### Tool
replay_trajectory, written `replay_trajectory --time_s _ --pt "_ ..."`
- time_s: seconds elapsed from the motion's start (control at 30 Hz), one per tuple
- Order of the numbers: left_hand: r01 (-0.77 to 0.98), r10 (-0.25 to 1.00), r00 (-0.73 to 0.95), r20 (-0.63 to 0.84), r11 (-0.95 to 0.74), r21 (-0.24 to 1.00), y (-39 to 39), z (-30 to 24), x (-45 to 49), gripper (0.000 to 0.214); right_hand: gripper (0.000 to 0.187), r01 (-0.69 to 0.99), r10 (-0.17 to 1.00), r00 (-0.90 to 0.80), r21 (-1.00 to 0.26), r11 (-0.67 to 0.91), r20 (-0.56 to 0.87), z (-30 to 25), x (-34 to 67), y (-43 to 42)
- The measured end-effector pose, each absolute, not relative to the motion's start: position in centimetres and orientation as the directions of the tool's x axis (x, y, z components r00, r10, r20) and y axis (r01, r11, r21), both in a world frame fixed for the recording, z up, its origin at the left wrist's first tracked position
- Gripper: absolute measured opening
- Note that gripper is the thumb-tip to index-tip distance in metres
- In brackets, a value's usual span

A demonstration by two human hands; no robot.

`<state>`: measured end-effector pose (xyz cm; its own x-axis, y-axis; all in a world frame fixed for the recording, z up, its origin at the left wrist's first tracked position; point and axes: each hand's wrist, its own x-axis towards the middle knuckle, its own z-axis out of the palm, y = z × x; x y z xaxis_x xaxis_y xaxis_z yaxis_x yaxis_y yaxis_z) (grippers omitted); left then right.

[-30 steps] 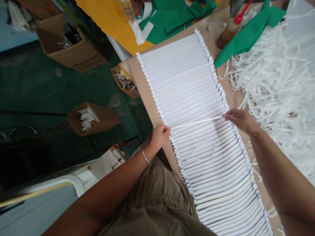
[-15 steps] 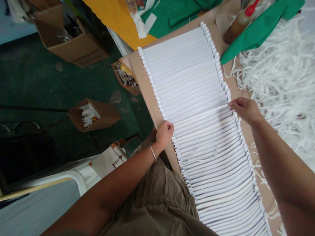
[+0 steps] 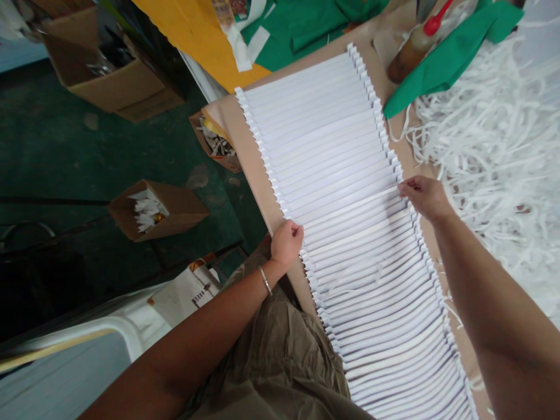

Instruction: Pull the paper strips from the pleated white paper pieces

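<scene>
The strip [image 3: 350, 207] lies across the middle of the fanned row of white sheets [image 3: 324, 128] on the tabletop [image 3: 247, 146]. The left hand [image 3: 286, 242] pinches its left end and the right hand [image 3: 422, 195] its right end, each grip clenched on paper. The strip looks thin, light and limp, so it would likely crease or tear. It is best held by its ends, drawn gently taut. Shreds [image 3: 490, 146] are heaped at right.

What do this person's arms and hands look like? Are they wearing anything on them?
Both arms are bare as far as the picture shows, with no sleeves in view. The left hand and the right hand are ungloved. The only thing worn is a thin silvery bangle on the left wrist. No watch shows; the fingers are too small to be sure about rings.
</scene>
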<state>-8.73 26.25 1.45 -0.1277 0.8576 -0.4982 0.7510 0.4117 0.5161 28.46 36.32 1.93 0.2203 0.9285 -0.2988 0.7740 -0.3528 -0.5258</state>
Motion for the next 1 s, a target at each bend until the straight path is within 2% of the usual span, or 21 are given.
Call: replay_trajectory --time_s 0.1,0.23,0.57,0.77,0.87,0.93,1.0 --pt "0.770 0.858 -0.117 -0.501 0.397 0.499 26.3 1.6 -8.7 0.020 0.021 0.774 0.916 0.260 -0.502 -0.387 -0.305 1.7 28.0 36.4" --pt "0.787 0.858 -0.112 -0.502 0.385 0.482 26.4 1.7 -8.6 0.021 0.023 0.784 0.921 0.281 -0.490 -0.382 -0.268 0.5 28.2 36.4" --pt "0.813 0.875 -0.110 -0.472 0.352 0.464 26.4 1.1 -8.7 0.020 0.023 0.823 0.947 0.259 -0.470 -0.318 -0.187 -1.7 28.3 36.5" --pt "0.812 0.892 -0.093 -0.442 0.325 0.484 26.4 0.7 -8.8 0.021 0.016 0.892 0.962 0.219 -0.366 -0.264 -0.160 -1.6 27.2 36.4" --pt "0.799 0.905 -0.110 -0.410 0.326 0.506 26.3 0.7 -9.2 0.013 0.020 0.919 0.950 0.312 -0.255 -0.300 0.006 -0.7 28.0 36.1" --pt "0.779 0.915 -0.107 -0.390 0.321 0.539 26.1 1.0 -9.4 0.007 0.031 0.913 0.902 0.391 -0.198 -0.356 0.185 0.0 29.7 35.7" --pt "0.761 0.922 -0.076 -0.379 0.299 0.576 25.9 1.5 -9.4 0.007 0.038 0.902 0.859 0.429 -0.172 -0.395 0.280 0.5 31.9 35.2"
